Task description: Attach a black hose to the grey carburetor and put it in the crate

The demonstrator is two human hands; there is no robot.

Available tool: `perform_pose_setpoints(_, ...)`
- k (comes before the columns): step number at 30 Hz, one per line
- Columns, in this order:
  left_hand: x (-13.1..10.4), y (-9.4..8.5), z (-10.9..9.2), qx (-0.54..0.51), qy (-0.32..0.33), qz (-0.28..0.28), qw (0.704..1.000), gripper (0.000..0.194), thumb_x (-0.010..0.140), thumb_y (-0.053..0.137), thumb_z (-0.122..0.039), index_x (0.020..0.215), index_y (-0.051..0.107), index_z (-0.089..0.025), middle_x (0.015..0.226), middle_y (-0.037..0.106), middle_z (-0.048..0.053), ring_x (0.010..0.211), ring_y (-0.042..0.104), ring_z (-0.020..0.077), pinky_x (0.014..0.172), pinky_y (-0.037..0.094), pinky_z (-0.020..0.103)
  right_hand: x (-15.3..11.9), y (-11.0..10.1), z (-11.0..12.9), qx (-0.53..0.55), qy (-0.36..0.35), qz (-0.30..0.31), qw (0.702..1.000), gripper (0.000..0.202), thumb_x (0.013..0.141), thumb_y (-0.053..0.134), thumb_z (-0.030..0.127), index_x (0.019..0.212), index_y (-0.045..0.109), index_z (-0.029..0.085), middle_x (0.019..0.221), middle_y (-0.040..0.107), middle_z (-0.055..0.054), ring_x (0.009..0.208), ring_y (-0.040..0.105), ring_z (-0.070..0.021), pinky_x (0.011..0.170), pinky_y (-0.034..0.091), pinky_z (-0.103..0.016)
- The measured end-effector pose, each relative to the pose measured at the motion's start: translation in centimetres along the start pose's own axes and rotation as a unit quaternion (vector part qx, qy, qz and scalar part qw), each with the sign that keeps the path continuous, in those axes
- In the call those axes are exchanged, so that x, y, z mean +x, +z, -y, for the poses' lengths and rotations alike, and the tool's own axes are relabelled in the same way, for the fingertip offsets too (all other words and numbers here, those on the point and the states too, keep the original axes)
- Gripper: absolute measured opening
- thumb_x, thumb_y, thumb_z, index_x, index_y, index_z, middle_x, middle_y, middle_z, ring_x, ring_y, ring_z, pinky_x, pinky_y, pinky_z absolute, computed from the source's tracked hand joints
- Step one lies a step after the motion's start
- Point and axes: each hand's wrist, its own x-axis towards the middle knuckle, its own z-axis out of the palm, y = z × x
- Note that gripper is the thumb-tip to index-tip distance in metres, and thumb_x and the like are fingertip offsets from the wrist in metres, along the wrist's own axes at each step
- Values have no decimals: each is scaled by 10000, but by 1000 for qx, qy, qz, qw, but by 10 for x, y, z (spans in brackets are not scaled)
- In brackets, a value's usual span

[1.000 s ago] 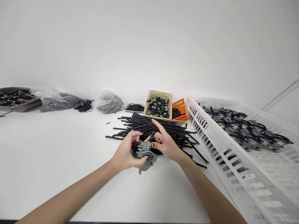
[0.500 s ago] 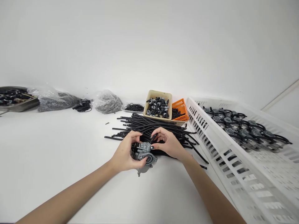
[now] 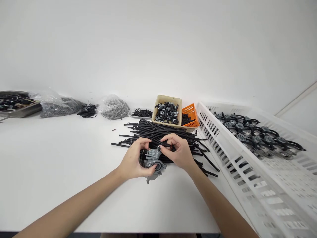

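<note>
A grey metal part (image 3: pixel 154 162) with a round opening is gripped in my left hand (image 3: pixel 135 160), whose thumb lies by the opening. Thumb and fingers of my right hand (image 3: pixel 178 152) are pinched round a small black piece (image 3: pixel 165 144) at the upper right of the metal part. How far this piece is joined to the metal cannot be made out. Behind and beneath my hands lies a spread pile of black hoses (image 3: pixel 158 130) on the white table (image 3: pixel 99 205).
A cream bin (image 3: pixel 167 123) of black and silver fittings and an orange basket (image 3: pixel 196 115) stand behind the hoses. At right, a white crate (image 3: pixel 247 172) holds several assembled parts. Plastic bags (image 3: pixel 112 107), black cords (image 3: pixel 88 111) and a metal tray (image 3: pixel 22 113) line the left back.
The black piece has tipped from upright to nearly level, and my right hand has turned with it. My left hand still holds the metal part. The view has shifted slightly.
</note>
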Motion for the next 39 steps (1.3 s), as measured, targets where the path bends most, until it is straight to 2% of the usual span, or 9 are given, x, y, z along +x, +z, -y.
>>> perform_pose_setpoints(3, -1, 0, 1, -2, -8, 4, 1000, 723, 652, 737, -269, 1271, 364, -258, 986, 465, 17, 901, 602, 219, 809, 549, 407, -3, 9, 6, -31, -9, -25, 999, 125, 808, 623, 220, 933, 631, 216, 539, 424, 88, 480, 443, -101, 534, 409, -241)
perform_pose_setpoints(7, 0, 0, 0, 4, -14, 10, 1000, 723, 648, 730, -255, 1273, 366, -262, 987, 467, 16, 894, 602, 217, 803, 539, 402, -6, 16, 10, -134, -88, -31, 987, 160, 854, 554, 173, 991, 620, 224, 595, 458, 60, 547, 480, -118, 608, 454, -246)
perform_pose_setpoints(10, 0, 0, 2, 3, -7, 8, 1000, 722, 656, 737, -276, 1276, 367, -268, 980, 462, 12, 883, 591, 209, 806, 535, 400, -8, 16, 10, -159, -127, -18, 979, 194, 874, 525, 160, 1042, 592, 229, 650, 485, 39, 602, 513, -132, 648, 467, -257)
perform_pose_setpoints(17, 1, 0, 4, -13, -11, 16, 1000, 706, 673, 724, -297, 1278, 363, -257, 988, 454, 23, 907, 578, 219, 836, 542, 423, -5, -8, 2, -59, -96, 51, 992, 317, 807, 552, 130, 1110, 561, 223, 699, 532, 47, 631, 530, -124, 657, 450, -256)
perform_pose_setpoints(23, 2, -2, 1, -18, -10, 23, 1000, 666, 693, 705, -271, 1264, 363, -251, 986, 455, 25, 912, 587, 219, 845, 553, 429, 5, -22, -3, -46, -93, 111, 988, 213, 880, 526, 174, 1018, 685, 205, 815, 634, -22, 695, 533, -147, 658, 450, -277)
perform_pose_setpoints(33, 0, 0, 7, -19, 3, 17, 1000, 675, 700, 703, -260, 1287, 370, -255, 988, 451, 20, 905, 579, 207, 869, 548, 429, 3, -14, -7, -85, -129, 54, 987, 152, 892, 565, 154, 934, 705, 197, 731, 625, -21, 683, 551, -159, 684, 478, -295)
perform_pose_setpoints(39, 0, 0, 7, -20, 3, 19, 1000, 673, 706, 706, -259, 1289, 370, -252, 987, 448, 23, 902, 567, 207, 876, 543, 433, 4, -11, -12, -103, -131, 53, 985, 102, 909, 581, 175, 926, 682, 182, 761, 625, -25, 711, 569, -156, 693, 482, -278)
